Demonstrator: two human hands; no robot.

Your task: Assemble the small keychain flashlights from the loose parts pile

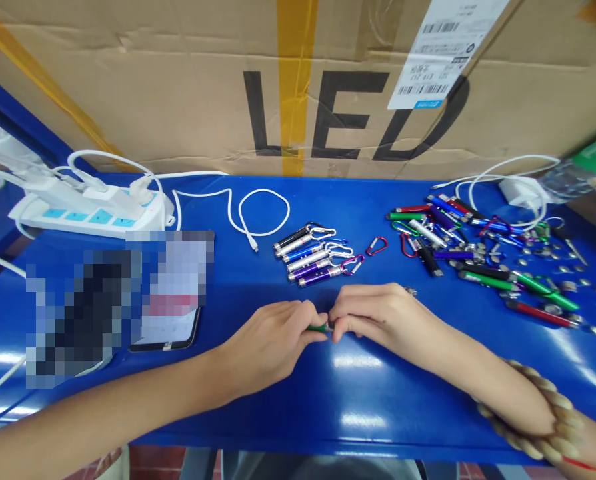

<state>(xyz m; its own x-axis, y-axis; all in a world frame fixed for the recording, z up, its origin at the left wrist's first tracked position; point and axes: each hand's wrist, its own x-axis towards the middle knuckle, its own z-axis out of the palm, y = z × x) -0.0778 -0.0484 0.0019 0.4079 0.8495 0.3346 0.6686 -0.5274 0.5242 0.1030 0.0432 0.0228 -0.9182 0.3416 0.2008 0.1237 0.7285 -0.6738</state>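
Note:
My left hand (271, 340) and my right hand (378, 317) meet at the middle of the blue table (328, 393), both closed on one small green keychain flashlight (319, 328); only a short green piece shows between the fingertips. Just beyond the hands lies a neat row of several small flashlights with carabiner clips (311, 257). A loose red carabiner (377, 246) lies beside that row.
A jumbled pile of flashlights, clips and button cells (488, 257) covers the right side. A white power strip (88, 207) with cables sits at the left, a phone (171, 327) lies nearer, and a white cable (258, 217) loops between. A cardboard box (298, 80) walls the back.

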